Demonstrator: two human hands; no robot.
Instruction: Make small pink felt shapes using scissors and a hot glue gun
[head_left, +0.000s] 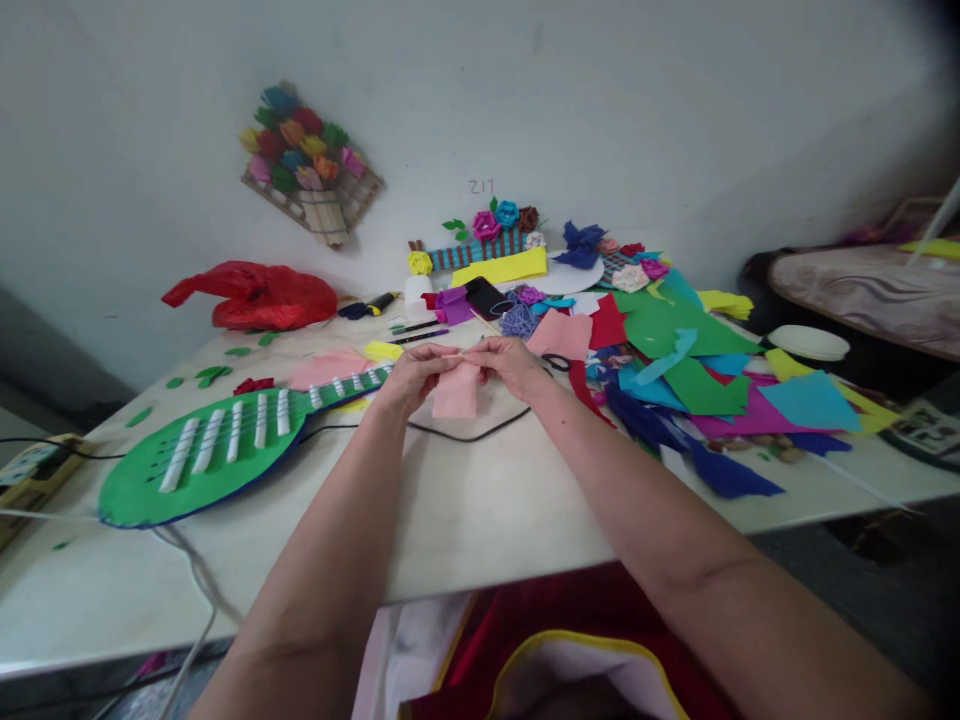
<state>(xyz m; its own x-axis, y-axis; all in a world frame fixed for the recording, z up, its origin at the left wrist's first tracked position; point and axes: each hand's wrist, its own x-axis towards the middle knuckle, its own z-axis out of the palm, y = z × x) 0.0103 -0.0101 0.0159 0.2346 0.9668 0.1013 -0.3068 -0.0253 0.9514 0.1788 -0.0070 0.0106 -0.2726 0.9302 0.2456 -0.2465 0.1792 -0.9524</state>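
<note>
A small piece of pink crepe paper [455, 392] hangs from the fingertips of both hands above the white table [495, 510]. My left hand [418, 374] pinches its upper edge on one side. Close beside it, my right hand [511, 364] pinches the same edge, and the fingertips of the two hands nearly meet. The paper's top edge is partly hidden by the fingers. To the left lies a green guitar-shaped craft [225, 450] with white rolled strips across it. Black-handled scissors [556, 363] rest just right of my right hand.
Coloured paper scraps [690, 350] cover the table's right side. A red plastic bag [262, 295] and a dark phone [488, 298] lie toward the back. A black cable [469, 438] runs below the hands; a white cable [196, 580] hangs over the front edge. Paper flowers [304, 150] hang on the wall.
</note>
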